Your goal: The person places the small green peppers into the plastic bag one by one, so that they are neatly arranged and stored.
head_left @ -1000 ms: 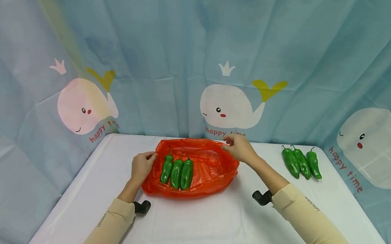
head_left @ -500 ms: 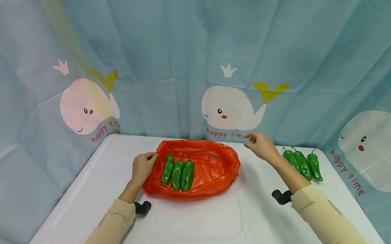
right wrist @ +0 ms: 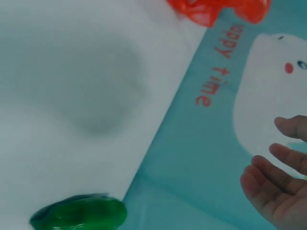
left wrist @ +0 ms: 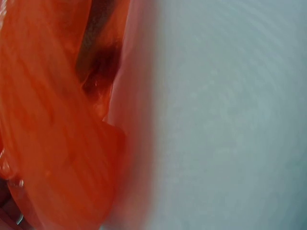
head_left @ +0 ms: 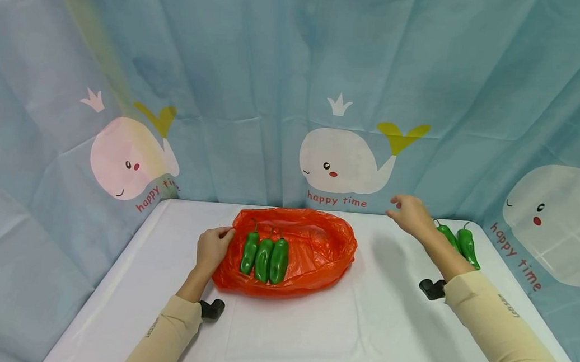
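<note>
A red plastic bag (head_left: 332, 265) lies spread with its mouth open at the middle of the table. Side by side in its left part lie three green peppers (head_left: 278, 260), stems pointing away. My left hand (head_left: 212, 248) pinches the bag's left rim between thumb and fingers; in the left wrist view the crumpled red plastic (left wrist: 57, 120) fills the left side. Raised over the table to the right of the bag, my right hand (head_left: 411, 216) holds nothing, its fingers loosely bent. Beyond it two green peppers (head_left: 467, 244) show, and my right forearm hides a third.
A white cloth covers the table (head_left: 289, 338). Close behind its far edge hangs a blue curtain (head_left: 251, 161) printed with whales, which also runs down both sides. A black wrist camera (head_left: 432, 289) sticks out beside my right sleeve, another (head_left: 212, 309) by the left.
My right hand has moved away from the bag's right rim, rightward toward the loose peppers, and now covers one of them. The left hand stays at the bag's left rim.
</note>
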A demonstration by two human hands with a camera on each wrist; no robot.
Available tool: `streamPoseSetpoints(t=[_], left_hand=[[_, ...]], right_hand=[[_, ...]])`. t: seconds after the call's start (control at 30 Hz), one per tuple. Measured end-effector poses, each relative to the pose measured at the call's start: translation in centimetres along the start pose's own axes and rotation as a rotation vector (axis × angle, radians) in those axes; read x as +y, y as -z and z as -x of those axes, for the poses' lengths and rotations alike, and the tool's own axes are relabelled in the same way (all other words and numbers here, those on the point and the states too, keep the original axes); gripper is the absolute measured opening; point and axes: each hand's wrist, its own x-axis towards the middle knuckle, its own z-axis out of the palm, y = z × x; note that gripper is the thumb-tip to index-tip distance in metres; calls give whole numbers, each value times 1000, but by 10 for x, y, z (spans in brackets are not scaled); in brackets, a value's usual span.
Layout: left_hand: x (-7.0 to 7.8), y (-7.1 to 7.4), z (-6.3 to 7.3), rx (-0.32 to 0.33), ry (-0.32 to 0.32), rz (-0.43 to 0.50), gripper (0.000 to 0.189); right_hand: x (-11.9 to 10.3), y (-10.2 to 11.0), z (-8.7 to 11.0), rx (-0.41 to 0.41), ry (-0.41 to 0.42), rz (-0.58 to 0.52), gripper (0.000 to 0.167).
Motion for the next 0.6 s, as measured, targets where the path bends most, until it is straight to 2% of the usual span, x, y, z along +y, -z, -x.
streamPoseSetpoints(t=[0.37,0.6], left_hand=[[0,0,1,-4,5,15,30],[-1,0,1,-15,14,14,32]], right_hand=[[33,2,-4,-47,-68,33,48],[49,5,0,-127,-168,57,56]])
